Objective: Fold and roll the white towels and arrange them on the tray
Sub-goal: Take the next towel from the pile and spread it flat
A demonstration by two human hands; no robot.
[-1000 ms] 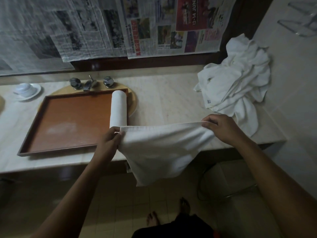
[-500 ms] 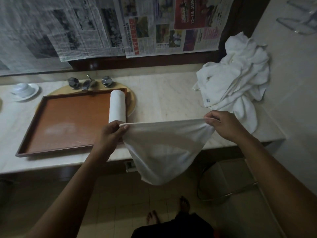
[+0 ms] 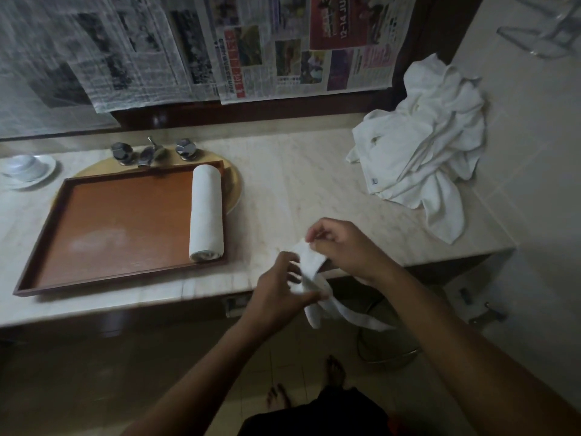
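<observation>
Head view is showing both hands meeting close together just over the front edge of the marble counter (image 3: 298, 184), with a white towel (image 3: 309, 267) bunched between them. The right hand (image 3: 344, 247) is pinching the towel's upper end, its fingers curled in around the cloth. The left hand (image 3: 278, 289) is gripping the towel lower down, thumb and fingers closing on it, though motion blur is hiding exactly how each finger is lying. The loose rest of the towel is hanging below the hands, in front of the counter edge and above the floor. One rolled towel (image 3: 206, 212) is lying inside the brown tray (image 3: 119, 221), along its right wall, well apart from the hands. The tray is sitting on the counter over a tan round basin (image 3: 235, 184), just in front of the chrome taps (image 3: 151, 152). A heap of unfolded white towels (image 3: 421, 158) is resting at the counter's far right corner, partly drooping over the edge. A white cup and saucer (image 3: 26, 168) are standing at the far left, and newspaper sheets (image 3: 251, 48) are covering the wall behind.
</observation>
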